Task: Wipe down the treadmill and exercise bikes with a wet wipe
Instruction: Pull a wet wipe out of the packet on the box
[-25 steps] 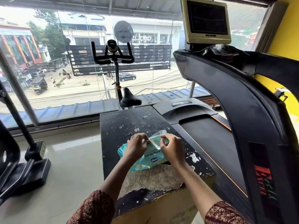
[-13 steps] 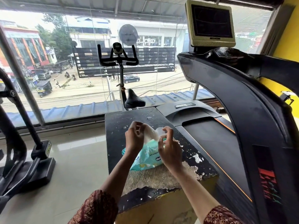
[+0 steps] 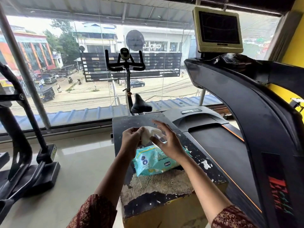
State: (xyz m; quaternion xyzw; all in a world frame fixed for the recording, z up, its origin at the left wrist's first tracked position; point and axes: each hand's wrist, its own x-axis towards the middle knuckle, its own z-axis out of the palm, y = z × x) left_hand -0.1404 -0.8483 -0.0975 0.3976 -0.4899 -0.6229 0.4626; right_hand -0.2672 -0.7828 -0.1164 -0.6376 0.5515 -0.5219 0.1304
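wipes pack (image 3: 153,162) on box (image 3: 164,180) | treadmill (image 3: 222,145) right — bike (image 3: 140,105) behind

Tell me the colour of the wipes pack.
The wipes pack is turquoise with white lettering, head view.

The counter (image 3: 131,125) wears a black coating, matt and flaking. Near its front edge the skin is gone and a rough, fibrous board shows. On the counter, the pack of wipes (image 3: 153,162) is glossy turquoise plastic film, crinkled. Just above the pack, the wet wipe (image 3: 151,134) looks like soft white cloth, crumpled.

Right of the counter, the treadmill (image 3: 246,112) has smooth black plastic shells with a dull sheen and a matt belt (image 3: 222,145). Left of the counter, the floor (image 3: 79,162) is pale polished tile — reflective. Beyond the counter, the exercise bike (image 3: 125,67) has matt black handlebars.
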